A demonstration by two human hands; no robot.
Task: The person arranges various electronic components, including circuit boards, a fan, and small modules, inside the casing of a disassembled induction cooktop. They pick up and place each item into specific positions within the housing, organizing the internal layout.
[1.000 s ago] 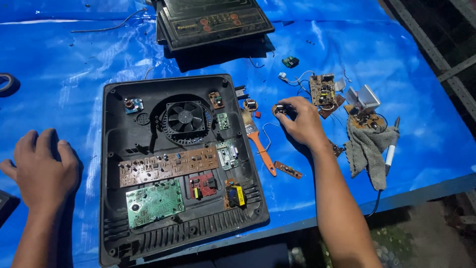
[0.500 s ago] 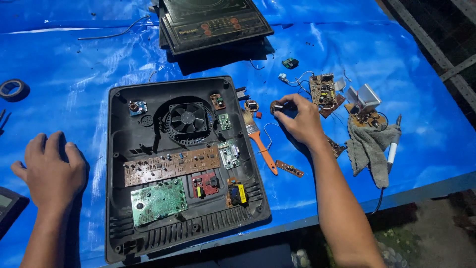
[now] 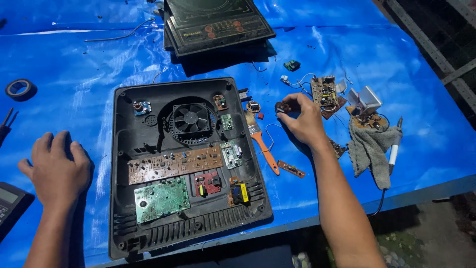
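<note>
The blue-covered table [image 3: 99, 74] left open room near its far edge. My left hand [image 3: 57, 168] lay flat, released; my right hand [image 3: 302, 121] pinched one small dark component [image 3: 282, 106] beside the opened cooker base [image 3: 186, 164], one fan [image 3: 191, 119] inside.

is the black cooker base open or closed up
Open: the black base has no cover, so its fan and green board lie exposed.

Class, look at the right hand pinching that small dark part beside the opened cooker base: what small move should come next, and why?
Probably lift the small dark part clear of the blue sheet: the right hand already pinches it, loose boards and wires lie close around, and the left hand rests flat, steadying.
</note>
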